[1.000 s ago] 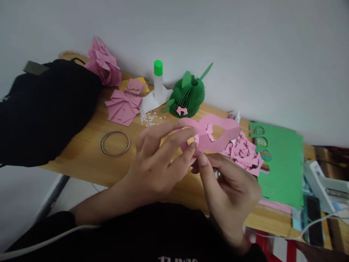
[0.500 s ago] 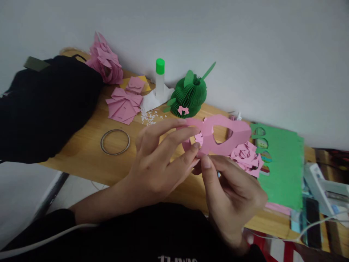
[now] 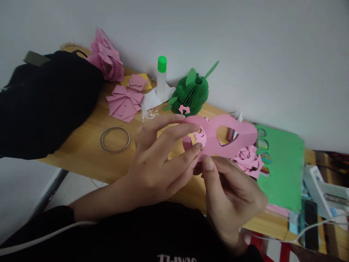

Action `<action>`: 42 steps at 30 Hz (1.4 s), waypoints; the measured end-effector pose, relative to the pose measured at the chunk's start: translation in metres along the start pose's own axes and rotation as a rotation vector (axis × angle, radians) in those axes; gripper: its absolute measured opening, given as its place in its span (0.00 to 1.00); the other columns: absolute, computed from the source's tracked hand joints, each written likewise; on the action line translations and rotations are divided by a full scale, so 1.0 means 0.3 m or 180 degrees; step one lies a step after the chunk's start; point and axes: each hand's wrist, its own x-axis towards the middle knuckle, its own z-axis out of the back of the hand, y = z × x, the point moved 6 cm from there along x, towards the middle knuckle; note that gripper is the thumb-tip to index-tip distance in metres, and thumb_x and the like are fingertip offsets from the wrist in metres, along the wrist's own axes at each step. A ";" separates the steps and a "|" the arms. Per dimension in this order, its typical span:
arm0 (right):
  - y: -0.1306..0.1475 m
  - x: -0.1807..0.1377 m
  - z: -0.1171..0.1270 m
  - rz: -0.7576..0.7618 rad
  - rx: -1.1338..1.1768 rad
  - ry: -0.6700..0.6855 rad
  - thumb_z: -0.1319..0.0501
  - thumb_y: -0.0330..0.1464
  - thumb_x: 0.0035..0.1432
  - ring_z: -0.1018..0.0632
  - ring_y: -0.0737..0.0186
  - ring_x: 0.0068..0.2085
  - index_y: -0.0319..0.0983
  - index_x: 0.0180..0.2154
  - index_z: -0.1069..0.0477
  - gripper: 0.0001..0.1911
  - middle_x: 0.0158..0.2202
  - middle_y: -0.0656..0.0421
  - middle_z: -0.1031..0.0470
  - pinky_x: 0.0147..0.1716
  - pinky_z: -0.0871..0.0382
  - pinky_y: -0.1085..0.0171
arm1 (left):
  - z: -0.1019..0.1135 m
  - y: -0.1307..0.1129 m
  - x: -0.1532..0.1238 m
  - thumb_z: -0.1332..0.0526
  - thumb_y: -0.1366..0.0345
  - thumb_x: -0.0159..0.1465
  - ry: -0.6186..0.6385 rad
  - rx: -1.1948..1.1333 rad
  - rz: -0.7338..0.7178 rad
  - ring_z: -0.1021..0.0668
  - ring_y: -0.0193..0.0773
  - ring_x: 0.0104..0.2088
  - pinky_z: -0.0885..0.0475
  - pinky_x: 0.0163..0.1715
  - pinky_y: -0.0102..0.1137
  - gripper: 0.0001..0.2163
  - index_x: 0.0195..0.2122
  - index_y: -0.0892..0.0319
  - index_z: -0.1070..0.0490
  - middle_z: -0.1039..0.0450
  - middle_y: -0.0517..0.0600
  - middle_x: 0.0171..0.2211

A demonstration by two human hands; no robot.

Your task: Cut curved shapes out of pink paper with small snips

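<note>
Both hands hold a pink paper mask (image 3: 240, 138) with cut-out eye holes above the wooden table (image 3: 87, 160). My left hand (image 3: 160, 160) pinches its left part, fingers curled around the edge. My right hand (image 3: 231, 193) grips the lower middle between thumb and fingers. A small curled pink paper piece (image 3: 201, 136) sits at the mask's left eye hole, right by my left fingertips.
On the table lie a wire ring (image 3: 115, 139), folded pink papers (image 3: 124, 103), a pink paper flower (image 3: 107, 60), a green-capped glue stick (image 3: 161, 78), a green honeycomb paper fruit (image 3: 192, 92), pink scraps (image 3: 249, 160) and green card sheets (image 3: 283, 167). A black bag (image 3: 43, 102) fills the left end.
The mask has turned and shifted slightly right, its right wing now higher and more face-on. Both hands kept their grip and barely moved.
</note>
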 end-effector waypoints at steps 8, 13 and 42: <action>-0.008 0.001 -0.004 0.0016 0.0118 -0.0024 0.35 0.22 0.57 0.22 0.66 0.27 0.42 0.36 0.22 0.09 0.29 0.62 0.19 0.27 0.26 0.66 | 0.009 -0.005 0.006 0.38 0.69 0.61 -0.0120 0.0266 -0.0066 0.26 0.46 0.53 0.29 0.50 0.43 0.05 0.36 0.50 0.26 0.24 0.46 0.49; -0.040 0.004 -0.025 -0.0461 0.0574 0.0081 0.37 0.25 0.59 0.22 0.68 0.26 0.42 0.31 0.22 0.08 0.26 0.64 0.21 0.27 0.27 0.68 | -0.008 0.011 -0.006 0.38 0.70 0.62 -0.0269 0.0225 0.0155 0.24 0.42 0.49 0.29 0.47 0.40 0.06 0.35 0.49 0.26 0.24 0.44 0.47; -0.262 0.044 -0.111 -0.1723 0.2063 0.0327 0.33 0.39 0.54 0.28 0.70 0.18 0.38 0.20 0.25 0.15 0.18 0.59 0.24 0.17 0.37 0.70 | -0.075 0.491 0.006 0.45 0.68 0.58 0.1056 0.0897 0.1201 0.24 0.46 0.38 0.35 0.39 0.39 0.06 0.31 0.57 0.28 0.23 0.51 0.32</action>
